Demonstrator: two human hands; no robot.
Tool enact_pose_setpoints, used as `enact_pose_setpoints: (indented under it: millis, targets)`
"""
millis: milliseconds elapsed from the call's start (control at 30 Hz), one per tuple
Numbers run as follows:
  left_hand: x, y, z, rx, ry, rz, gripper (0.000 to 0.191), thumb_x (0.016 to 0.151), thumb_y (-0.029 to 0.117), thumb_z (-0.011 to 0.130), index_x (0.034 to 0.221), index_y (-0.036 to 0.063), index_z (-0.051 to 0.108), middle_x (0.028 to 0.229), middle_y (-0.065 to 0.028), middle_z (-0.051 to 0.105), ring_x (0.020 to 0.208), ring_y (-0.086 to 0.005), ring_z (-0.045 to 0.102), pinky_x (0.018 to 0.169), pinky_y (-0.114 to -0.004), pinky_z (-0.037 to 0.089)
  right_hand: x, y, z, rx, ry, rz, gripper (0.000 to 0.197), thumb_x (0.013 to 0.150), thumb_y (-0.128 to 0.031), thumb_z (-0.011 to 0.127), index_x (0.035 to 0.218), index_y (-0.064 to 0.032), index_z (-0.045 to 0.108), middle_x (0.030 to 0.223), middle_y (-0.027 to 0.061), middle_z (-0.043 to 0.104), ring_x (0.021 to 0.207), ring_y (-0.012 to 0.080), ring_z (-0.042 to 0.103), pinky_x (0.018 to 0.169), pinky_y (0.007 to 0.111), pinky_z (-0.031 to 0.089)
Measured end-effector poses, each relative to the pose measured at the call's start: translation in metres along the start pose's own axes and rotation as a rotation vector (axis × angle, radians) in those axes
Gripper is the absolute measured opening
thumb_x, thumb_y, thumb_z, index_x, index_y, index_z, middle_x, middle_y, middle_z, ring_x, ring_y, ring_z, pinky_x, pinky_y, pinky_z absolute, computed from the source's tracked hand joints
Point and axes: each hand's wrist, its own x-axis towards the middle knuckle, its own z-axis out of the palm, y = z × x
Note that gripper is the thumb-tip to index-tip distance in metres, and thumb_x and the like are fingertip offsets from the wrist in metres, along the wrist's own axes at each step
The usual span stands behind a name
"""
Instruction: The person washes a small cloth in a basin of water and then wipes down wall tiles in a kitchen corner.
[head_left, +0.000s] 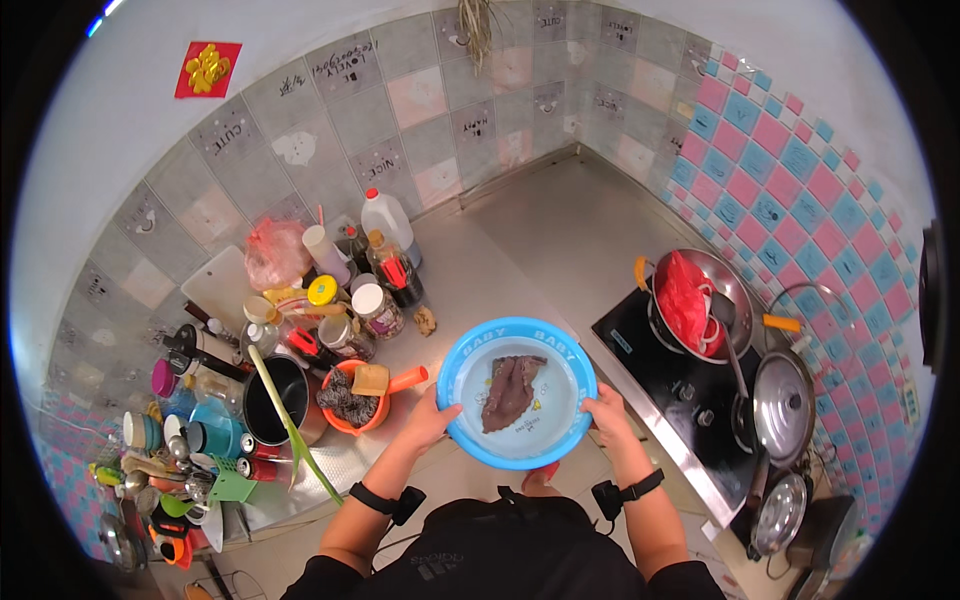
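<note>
A blue plastic basin (517, 331) is held level in front of my body, over the floor and close to the counter's inner corner. My left hand (433, 417) grips its left rim, with the thumb over the edge. On the opposite side my right hand (606, 415) holds the rim the same way. The fingers under the basin are hidden. Inside lies a dark brownish, limp piece of what looks like meat (511, 394), on the pale printed bottom; whether there is water around it I cannot tell.
Left on the steel counter (480, 262) stand an orange strainer (388, 409) with steel wool and a sponge, a dark pot (255, 401) with a leek (281, 412) across it, bottles and jars. At right, a wok (739, 330) holding a red plastic bag (684, 300) sits on the black stove (637, 360).
</note>
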Motion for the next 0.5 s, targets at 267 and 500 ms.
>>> enact_pose_setpoints:
  millis: [267, 500]
  targets:
    - [0.053, 0.049, 0.024, 0.325, 0.4, 0.026, 0.058, 0.088, 0.011, 0.068, 0.137, -0.0048, 0.041, 0.127, -0.0195, 0.059, 0.116, -0.0263, 0.059, 0.099, -0.039, 0.047, 0.128, -0.029, 0.039, -0.094, -0.071, 0.024, 0.04, 0.072, -0.001, 0.063, 0.112, 0.0014, 0.06, 0.079, 0.0091, 0.066, 0.06, 0.0176, 0.063, 0.048, 0.032, 0.051]
    - [0.123, 0.042, 0.009, 0.342, 0.386, 0.108, 0.071, 0.089, 0.025, 0.069, 0.145, -0.0059, 0.036, 0.138, -0.0275, 0.051, 0.129, -0.0359, 0.05, 0.108, -0.043, 0.039, 0.207, -0.047, 0.073, -0.208, -0.059, 0.068, 0.045, 0.073, -0.001, 0.063, 0.118, -0.0009, 0.058, 0.082, 0.0111, 0.067, 0.064, 0.0197, 0.064, 0.052, 0.034, 0.052]
